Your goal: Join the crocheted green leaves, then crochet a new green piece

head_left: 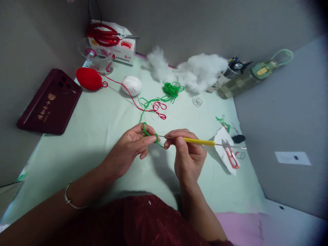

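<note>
The yellow hook (200, 141) lies left to right, gripped by the right fingers (181, 145). Its left end meets green yarn (156, 138) pinched in the left fingers (148, 141).

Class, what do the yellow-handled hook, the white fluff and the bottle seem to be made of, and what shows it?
Hook: handle probably smooth plastic, evenly yellow; its thin, greyish shaft suggests metal.
White fluff: matte loose fibre, cotton or synthetic, given its wispy edges.
Bottle: tinted plastic or glass; it looks translucent.
</note>
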### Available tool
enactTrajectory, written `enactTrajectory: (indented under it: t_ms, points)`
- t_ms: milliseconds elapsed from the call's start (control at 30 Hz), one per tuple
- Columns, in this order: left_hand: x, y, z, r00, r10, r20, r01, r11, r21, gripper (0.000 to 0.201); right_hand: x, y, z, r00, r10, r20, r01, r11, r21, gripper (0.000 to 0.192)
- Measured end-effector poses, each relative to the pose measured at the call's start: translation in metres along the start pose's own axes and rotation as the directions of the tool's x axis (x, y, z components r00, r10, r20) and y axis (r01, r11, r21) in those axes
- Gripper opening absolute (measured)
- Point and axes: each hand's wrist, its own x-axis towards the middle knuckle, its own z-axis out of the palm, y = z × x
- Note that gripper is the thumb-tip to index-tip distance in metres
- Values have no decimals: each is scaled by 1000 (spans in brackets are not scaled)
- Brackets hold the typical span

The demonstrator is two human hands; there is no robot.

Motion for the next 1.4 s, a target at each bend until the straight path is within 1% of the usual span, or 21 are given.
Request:
enactTrajectory:
  t_ms: [200,333,500,733,833,933,1033,1167,1267,1400]
  points:
    - [0,0,0,1000,1,6,-1,1000,1,15,0,0,0,1000,4,5,-4,1000,-1,14]
    - [0,0,0,1000,10,2,-10,1000,-2,14,1,1,0,1000,-14,3,14,1000,3,16]
    - [0,-1,1,999,37,-31,-36,999,36,14,1,0,0,999,-35,13,35,998,-57,15]
    - [0,-1,1,995,85,-47,-81,994,68,14,-2,-2,0,997,-58,54,64,991,-119,15]
    - [1,-2,1,995,88,-42,-85,995,58,14,-2,-1,0,997,-73,35,77,989,-125,15]
    - [1,-3,2,996,88,-32,-86,995,56,16,-1,0,0,997,-75,20,77,991,-112,16]
    - [1,-3,3,996,87,-28,-85,995,57,18,0,0,1,998,-49,27,51,995,-90,15]
    - [0,-1,2,997,75,-19,-74,996,52,29,0,1,1,998,-19,58,19,1000,-8,15]
    - [-1,0,3,998,63,-15,-63,997,55,37,0,3,1,998,2,58,-5,999,46,15]
    - [-1,-1,4,998,52,-19,-51,997,59,39,1,6,0,999,23,36,-25,997,72,15]
